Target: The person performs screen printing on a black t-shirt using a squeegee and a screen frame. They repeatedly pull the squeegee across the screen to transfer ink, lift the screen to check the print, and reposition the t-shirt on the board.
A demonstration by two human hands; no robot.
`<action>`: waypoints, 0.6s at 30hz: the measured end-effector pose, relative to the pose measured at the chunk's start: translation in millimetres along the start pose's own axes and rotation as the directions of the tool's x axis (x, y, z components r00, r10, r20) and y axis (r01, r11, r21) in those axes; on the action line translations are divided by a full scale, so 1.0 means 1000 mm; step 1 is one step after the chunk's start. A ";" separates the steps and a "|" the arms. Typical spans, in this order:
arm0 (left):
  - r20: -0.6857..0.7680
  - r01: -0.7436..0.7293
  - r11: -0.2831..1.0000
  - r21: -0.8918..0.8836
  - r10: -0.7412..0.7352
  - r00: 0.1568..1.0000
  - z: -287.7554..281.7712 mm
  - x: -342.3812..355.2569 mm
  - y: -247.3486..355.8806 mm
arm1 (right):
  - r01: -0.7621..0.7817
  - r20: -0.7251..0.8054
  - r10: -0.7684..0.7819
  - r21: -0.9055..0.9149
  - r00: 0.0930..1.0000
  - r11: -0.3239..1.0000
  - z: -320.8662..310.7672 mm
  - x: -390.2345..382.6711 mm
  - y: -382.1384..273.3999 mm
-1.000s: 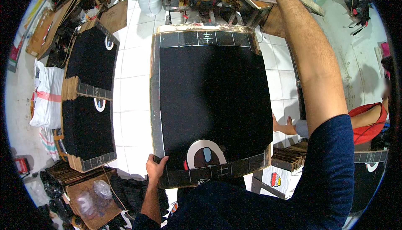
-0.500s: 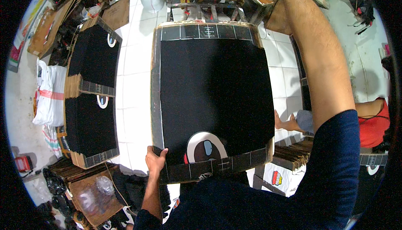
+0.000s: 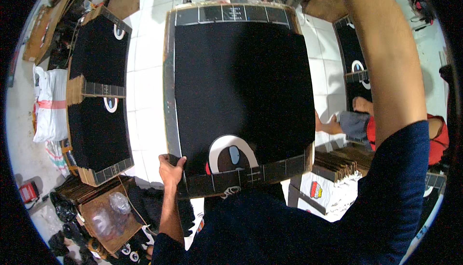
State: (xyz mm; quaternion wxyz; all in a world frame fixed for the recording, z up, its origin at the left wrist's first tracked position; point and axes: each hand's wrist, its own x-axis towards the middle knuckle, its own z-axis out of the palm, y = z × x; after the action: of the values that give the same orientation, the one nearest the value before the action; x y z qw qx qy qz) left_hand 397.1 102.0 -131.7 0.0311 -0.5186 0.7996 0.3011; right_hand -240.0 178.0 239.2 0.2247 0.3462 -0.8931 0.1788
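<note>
In front of me lies a large board (image 3: 170,86) covered with black fabric (image 3: 231,91), its far and near ends crossed by dark ruled strips (image 3: 234,14). At the fabric's near end is a print of a cream arch (image 3: 231,142) with a pale blue oval and a small red patch. My left hand (image 3: 171,168) is closed on the board's near left corner, thumb on top and fingers along the side edge. My right forearm (image 3: 386,48) stretches up past the board's right side. The right hand itself lies beyond the upper edge, so its grip is hidden.
On the left lie stacked boards (image 3: 99,135) with the same black fabric and prints. More printed boards (image 3: 349,48) are at the right, beside another person in red (image 3: 436,139). Upright cardboard sheets (image 3: 337,163) stand near right, and a carton with plastic (image 3: 108,219) near left.
The whole scene sits higher in the picture. The framed panel at the top has gone out of view, and my right arm has swung up and right. My left hand keeps its corner.
</note>
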 end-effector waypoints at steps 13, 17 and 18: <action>0.055 -0.054 0.996 0.073 0.050 0.997 -0.004 0.049 0.038 | -0.014 -0.001 0.014 -0.044 1.000 0.999 0.008 -0.040 0.000; -0.131 -0.346 0.826 -0.446 0.322 0.937 -0.035 0.105 0.188 | 0.102 -0.130 -0.119 -0.127 0.984 0.987 0.041 -0.085 0.008; -0.067 -0.305 0.608 -0.733 0.381 0.922 -0.039 0.117 0.230 | 0.142 -0.189 -0.163 -0.118 0.968 0.983 0.052 -0.104 0.009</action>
State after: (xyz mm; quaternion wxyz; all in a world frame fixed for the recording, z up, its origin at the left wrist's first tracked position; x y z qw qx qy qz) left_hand 159.1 51.8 -38.7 -0.1986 -0.3091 0.6938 0.6194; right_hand -192.2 215.5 139.2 0.3431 0.3824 -0.8451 0.1479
